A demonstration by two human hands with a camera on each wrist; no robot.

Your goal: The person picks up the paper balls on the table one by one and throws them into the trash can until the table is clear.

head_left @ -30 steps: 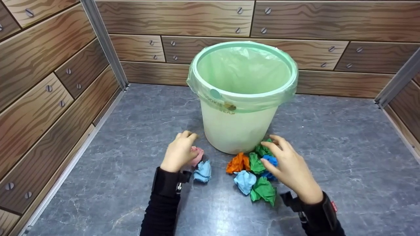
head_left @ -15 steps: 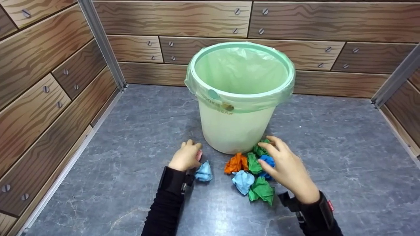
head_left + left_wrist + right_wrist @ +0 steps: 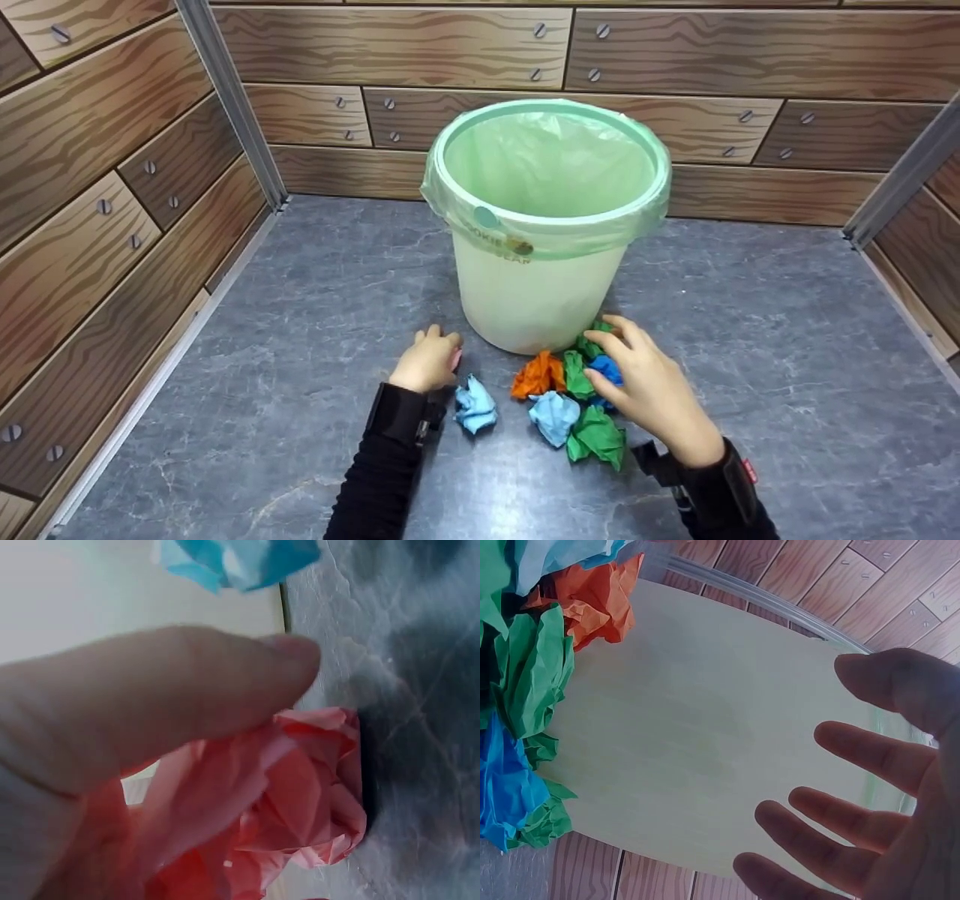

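Note:
My left hand [image 3: 426,363] holds a crumpled pink paper ball [image 3: 315,795] at the floor, left of the bin's base. In the left wrist view its thumb [image 3: 180,682] lies across the paper; the other fingers are hidden. A light blue paper ball [image 3: 475,406] lies just right of that hand. My right hand [image 3: 660,386] hovers with spread, relaxed fingers over the right-hand pile, holding nothing. Beneath and beside it are a dark blue ball [image 3: 606,373], an orange ball [image 3: 538,375], another light blue ball [image 3: 555,418] and several green balls [image 3: 598,437].
A pale bin [image 3: 536,300] with a green liner bag [image 3: 555,161] folded over its rim stands upright behind the paper balls. Wood-patterned panels [image 3: 450,45] wall the back and sides. The floor [image 3: 300,315] is grey and marbled.
My left hand has come down over the pink ball and taken hold of it. The light blue ball beside it has shifted right and nearer. My right hand has hardly moved.

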